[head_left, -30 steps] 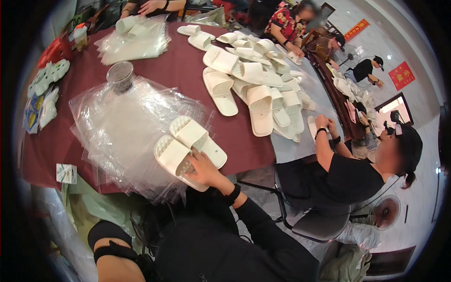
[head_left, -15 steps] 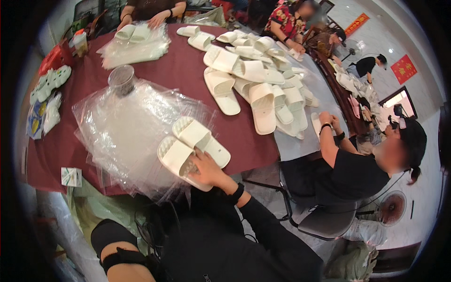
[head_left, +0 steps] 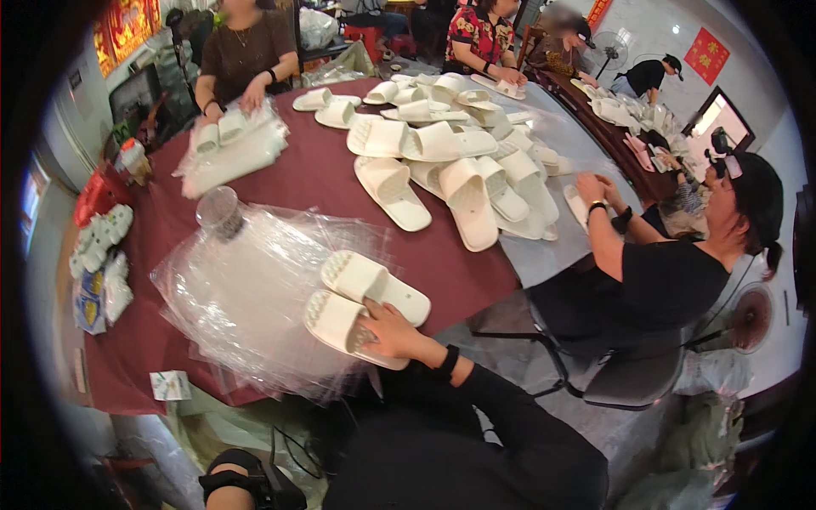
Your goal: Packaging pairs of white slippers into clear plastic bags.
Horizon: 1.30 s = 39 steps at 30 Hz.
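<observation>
My right hand [head_left: 387,331] grips a pair of off-white slide slippers [head_left: 367,289] at the near edge of the table, its fingers reaching onto the insole of the nearer one. The two slippers lie side by side over a stack of clear plastic bags [head_left: 246,293]. A round clear tub [head_left: 219,211] with dark contents stands on the far part of that stack. My left hand is out of view; only a piece of bare left arm with a black strap shows at the lower edge.
Beyond the bags lies a heap of off-white slippers [head_left: 463,170] on the dark red tablecloth [head_left: 297,187]. A small white box [head_left: 170,385] sits at the near left edge. Co-workers sit across and at the right, one beside a chair [head_left: 633,382].
The whole view has tilted upward, showing more of the far side. My right hand stays on the slippers over the bags, with hardly any shift against them.
</observation>
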{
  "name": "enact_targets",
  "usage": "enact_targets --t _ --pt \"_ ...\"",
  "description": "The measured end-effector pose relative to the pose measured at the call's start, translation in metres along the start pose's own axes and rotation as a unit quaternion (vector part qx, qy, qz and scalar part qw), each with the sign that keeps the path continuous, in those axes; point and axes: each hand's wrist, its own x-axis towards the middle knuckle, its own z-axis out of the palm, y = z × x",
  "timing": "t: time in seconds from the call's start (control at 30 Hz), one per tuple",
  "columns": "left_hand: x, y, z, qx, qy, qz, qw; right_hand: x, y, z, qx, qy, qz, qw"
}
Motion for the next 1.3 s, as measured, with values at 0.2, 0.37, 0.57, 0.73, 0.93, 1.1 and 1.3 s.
enact_targets --t 0.2,0.37,0.57,0.73,0.93,1.1,1.3 --pt "-0.052 -0.022 -0.067 0.124 -0.104 -0.034 0.986 0.009 0.017 0.005 -0.025 0.009 0.048 0.998" --pt "-0.094 -0.100 -0.039 0.396 -0.085 -0.471 0.784 0.023 0.015 0.023 0.091 0.074 -0.004 0.993" --pt "-0.260 -0.147 -0.055 0.501 -0.222 -0.499 0.671 0.018 -0.004 -0.001 0.180 0.146 -0.005 0.973" --pt "-0.249 -0.156 -0.026 0.593 -0.238 -0.521 0.566 -0.013 -0.017 -0.030 0.329 0.076 -0.039 0.940" --pt "-0.273 -0.170 -0.042 0.619 -0.218 -0.468 0.592 -0.046 -0.029 -0.047 0.356 -0.130 -0.089 0.921" --pt "-0.275 -0.181 -0.052 0.635 -0.224 -0.449 0.587 -0.059 -0.029 -0.046 0.399 -0.271 -0.066 0.873" --pt "-0.271 -0.187 -0.059 0.613 -0.187 -0.465 0.611 -0.061 -0.037 -0.056 0.442 -0.295 -0.087 0.843"
